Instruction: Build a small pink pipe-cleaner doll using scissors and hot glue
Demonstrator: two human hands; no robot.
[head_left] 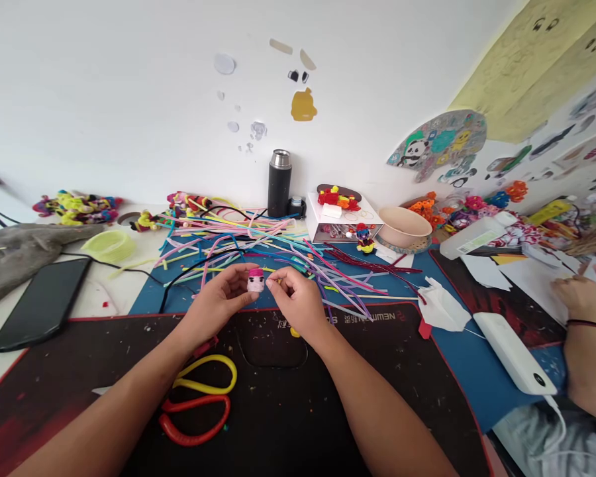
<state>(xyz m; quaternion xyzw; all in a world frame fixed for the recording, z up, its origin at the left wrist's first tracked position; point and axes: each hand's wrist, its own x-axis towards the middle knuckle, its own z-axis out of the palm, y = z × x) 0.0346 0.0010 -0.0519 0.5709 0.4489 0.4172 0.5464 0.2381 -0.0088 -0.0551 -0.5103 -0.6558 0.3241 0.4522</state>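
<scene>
Near the middle of the view, a small doll head (255, 281) with a pink top, dark eyes and a pale lower part is pinched in my left hand (223, 295). My right hand (298, 301) is just right of it, thumb and forefinger pressed together near the head's side; whatever is between those fingertips is too small to make out. Under my left forearm lie scissors with one yellow and one red handle (196, 421). A small yellow piece (295, 332) sits by my right wrist, on the black mat (273, 411).
Many coloured pipe cleaners (218, 242) spread behind my hands. Farther back stand a black thermos (279, 185), a white box (318, 228) and a beige bowl (404, 227). A phone (42, 301) lies left. At right are a white power bank (514, 354) and another person's hands (583, 291).
</scene>
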